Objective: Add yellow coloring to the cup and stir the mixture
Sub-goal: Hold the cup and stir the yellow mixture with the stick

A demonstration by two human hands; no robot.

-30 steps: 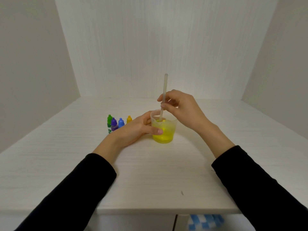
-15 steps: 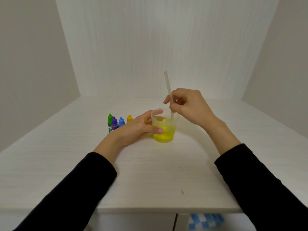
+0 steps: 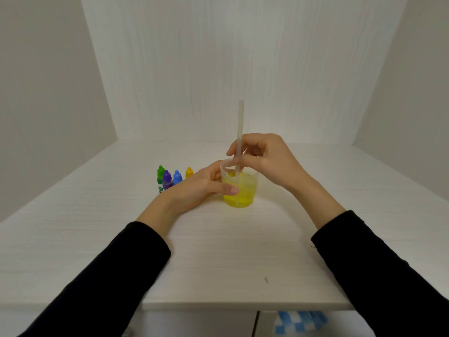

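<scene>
A clear plastic cup [image 3: 245, 190] with bright yellow liquid stands on the white table [image 3: 218, 251], near its middle. My left hand [image 3: 199, 188] grips the cup's left side, thumb across the front. My right hand [image 3: 269, 159] pinches a translucent stirring stick [image 3: 240, 127] that stands nearly upright, its lower end in the liquid. The yellow coloring bottle [image 3: 189, 172] stands capped behind my left hand, partly hidden by it.
A green bottle [image 3: 160, 177], a purple bottle [image 3: 167, 180] and a blue bottle [image 3: 177, 177] stand in a row left of the yellow one. White walls close in the table on three sides. A blue-and-white checked thing [image 3: 301, 322] shows below the front edge.
The stick has swung round in the cup: from leaning right, to leaning left, to nearly upright now. My right hand moved with it. The left hand and cup stayed put.
</scene>
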